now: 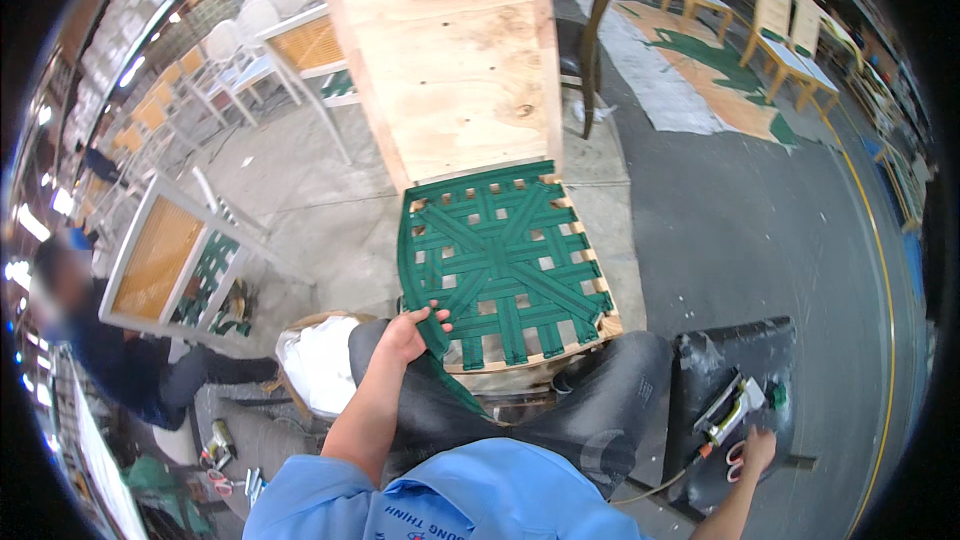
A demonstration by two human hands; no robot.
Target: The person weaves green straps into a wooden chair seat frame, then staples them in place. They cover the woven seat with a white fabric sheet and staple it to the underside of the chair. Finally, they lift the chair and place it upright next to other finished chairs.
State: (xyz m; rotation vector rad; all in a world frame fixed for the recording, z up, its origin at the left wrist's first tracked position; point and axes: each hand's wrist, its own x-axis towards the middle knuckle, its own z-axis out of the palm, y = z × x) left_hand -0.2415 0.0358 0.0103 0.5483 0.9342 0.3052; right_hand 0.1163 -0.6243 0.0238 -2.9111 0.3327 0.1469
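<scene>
A wooden chair frame (455, 50) stands in front of me, its seat criss-crossed with green webbing (490, 252). My left hand (404, 336) is at the seat's front left corner, fingers closed on a loose webbing strap (436, 338) whose tail runs down between my legs. Off to the right, my right hand (759, 448) is low over a black padded bench, its fingers curled against scissors (735, 460) with red-orange handles. The scissors' blades are hard to make out. Just beyond them lies a staple gun (738, 410) attached to an air hose.
The black bench (700, 355) is beside my right leg. A white bag (318, 365) is by my left knee, with another tool (218, 445) nearby. At left a person (120, 340) sits by a white chair frame (160, 260). More chairs (770, 20) stand far right.
</scene>
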